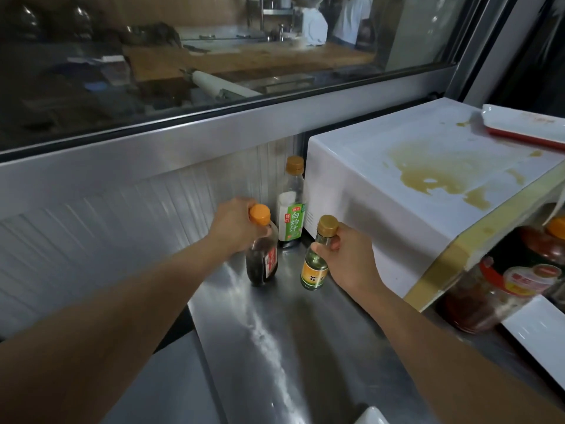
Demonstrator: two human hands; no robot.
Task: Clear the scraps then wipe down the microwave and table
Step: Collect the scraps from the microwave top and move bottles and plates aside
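The wiping looks not yet begun: the microwave (406, 191), standing on the steel tabletop (275, 347) at the right, has a wide yellow-brown stain across its top. The left hand (235, 224) curls round the neck of a dark sauce bottle (262, 255), while the right hand (345, 255) grips a small green-labelled bottle (316, 264) just beside the microwave, probably shifting them clear.

Stainless worktop (305, 347), streaky glare down its middle. Ribbed metal backsplash (107, 215) along its far edge, wide window (214, 56) in a metal frame (183, 130) above. Through the glass: dim room, wooden counter (250, 59), possibly shelving; blurred.
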